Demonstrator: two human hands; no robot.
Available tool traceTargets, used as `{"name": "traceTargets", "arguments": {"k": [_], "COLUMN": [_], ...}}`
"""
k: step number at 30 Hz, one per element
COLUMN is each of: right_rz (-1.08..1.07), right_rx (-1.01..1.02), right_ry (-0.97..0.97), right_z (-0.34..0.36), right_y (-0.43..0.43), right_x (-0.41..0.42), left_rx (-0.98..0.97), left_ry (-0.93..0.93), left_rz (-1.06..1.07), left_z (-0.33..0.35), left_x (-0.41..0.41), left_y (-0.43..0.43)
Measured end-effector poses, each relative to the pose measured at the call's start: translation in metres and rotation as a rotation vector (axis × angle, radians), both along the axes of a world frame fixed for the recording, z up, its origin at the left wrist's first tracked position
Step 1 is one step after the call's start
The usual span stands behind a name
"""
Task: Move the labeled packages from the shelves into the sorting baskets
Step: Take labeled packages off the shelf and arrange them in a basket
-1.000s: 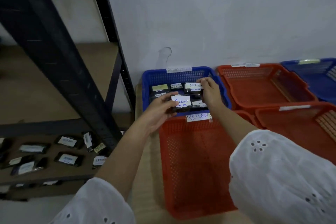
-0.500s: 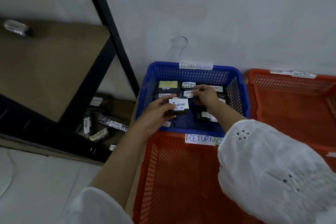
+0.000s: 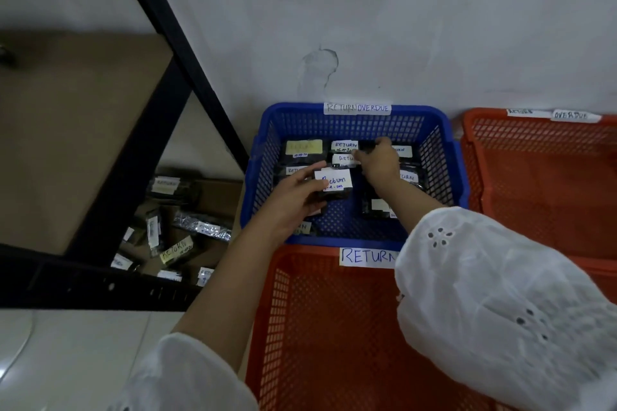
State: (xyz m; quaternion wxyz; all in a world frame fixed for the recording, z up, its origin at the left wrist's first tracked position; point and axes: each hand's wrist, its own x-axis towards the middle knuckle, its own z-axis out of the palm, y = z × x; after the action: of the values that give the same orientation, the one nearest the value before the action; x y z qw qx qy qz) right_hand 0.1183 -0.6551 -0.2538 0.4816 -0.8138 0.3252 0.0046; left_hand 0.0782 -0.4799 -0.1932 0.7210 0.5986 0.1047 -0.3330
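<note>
Grey wall (image 3: 400,27) behind a blue basket (image 3: 449,143) tagged RETURNOVERDUE, as it comes through on my head-camera feed. Both of the person's hands reach into it. Left hand (image 3: 292,198) grips a package (image 3: 334,182) by its left end at the basket's middle, thumb on top, fingers curled round it; the white label reads "Return". Right hand (image 3: 379,162) is further back, fingertips bunched on what I take to be a dark pack (image 3: 367,145) in the rear row, though the light there is too dim for me to swear to the grip. Other labelled packs (image 3: 304,147) lie flat in the basket around both hands. Nearest me, a red basket (image 3: 334,327) tagged RETURN touches the blue one's front rim. A second red basket (image 3: 541,177), tagged OVERDUE, stands just beside the blue one at right. At left, loose packs (image 3: 200,227) lie scattered on the lower shelf (image 3: 220,190) of a black rack (image 3: 133,157). White sleeves (image 3: 500,294) cover both arms.
</note>
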Motion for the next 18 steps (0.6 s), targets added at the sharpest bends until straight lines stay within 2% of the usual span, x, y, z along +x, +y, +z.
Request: {"name": "traceTargets", "arguments": {"k": [3,7,9,13,15,18], "right_rz": [-0.027,0.331,0.443,0.411,0.331,0.218], "right_rx": [0.07,0.375,0.45,0.562,0.538,0.363], "right_ry": [-0.066,0.053,0.102,0.121,0.112,0.132], "right_z": [0.02,0.051,0.055,0.053,0.053,0.046], "right_y": [-0.005,-0.022,-0.029,-0.03,-0.026,-0.019], "right_x": [-0.012,-0.039,-0.048,-0.052,-0.052,-0.05], "left_rx": [0.002,0.051,0.062,0.119,0.314,0.833], "left_ry": [0.008,-0.018,-0.022,-0.083,-0.29,-0.686], "left_rz": [0.012,0.005,-0.012,-0.093,-0.109,0.052], "left_z": [0.0,-0.002,-0.002,-0.002,0.002,0.008], "left_x": [0.003,0.004,0.003,-0.001,-0.002,-0.001], "left_y": [-0.006,-0.019,-0.025,-0.032,-0.028,-0.008]}}
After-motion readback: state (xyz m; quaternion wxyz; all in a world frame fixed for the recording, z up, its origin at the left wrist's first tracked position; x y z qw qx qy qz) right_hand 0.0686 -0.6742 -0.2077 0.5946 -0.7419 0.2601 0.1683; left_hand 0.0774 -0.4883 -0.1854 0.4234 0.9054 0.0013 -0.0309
